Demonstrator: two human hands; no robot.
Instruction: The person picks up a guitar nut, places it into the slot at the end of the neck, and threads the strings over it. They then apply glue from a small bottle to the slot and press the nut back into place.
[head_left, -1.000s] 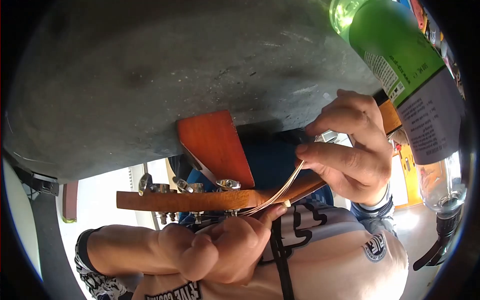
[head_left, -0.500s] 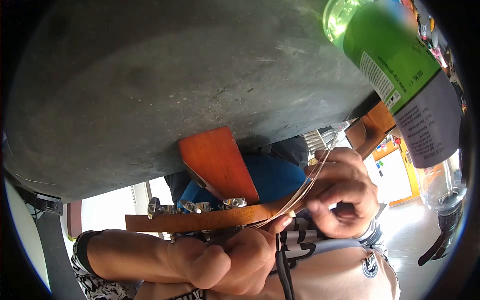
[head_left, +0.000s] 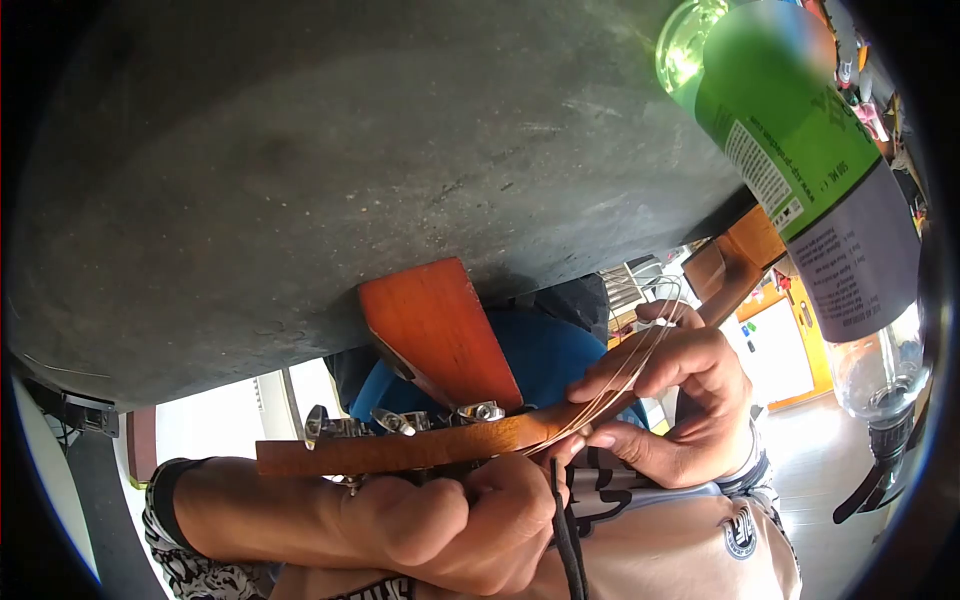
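Note:
A brown wooden headstock (head_left: pixel 385 450) with metal tuning pegs (head_left: pixel 395 422) lies across the lower middle. Several thin strings (head_left: pixel 640 375) fan out from it, up and right. My left hand (head_left: pixel 455 520) is closed beneath the headstock, its fingertips at the string bundle by the neck's start; part of its grip is hidden. My right hand (head_left: pixel 690 385) is at the neck to the right, with bent fingers beside the strings and its thumb apart from them, near the left fingertips. A black cord (head_left: pixel 570 530) hangs beside my left hand.
A dark, scuffed surface (head_left: pixel 250 180) fills the top. An orange-red wedge-shaped block (head_left: pixel 440 325) juts from its edge, with a blue round object (head_left: pixel 550 350) behind. A green and grey spray bottle (head_left: pixel 850 220) is at the right, near an orange-framed door (head_left: pixel 815 340).
My right hand has opened from a tight curl, its fingers now reaching left over the neck and its thumb lower. The strings bow in a wider loop. My left hand has barely moved.

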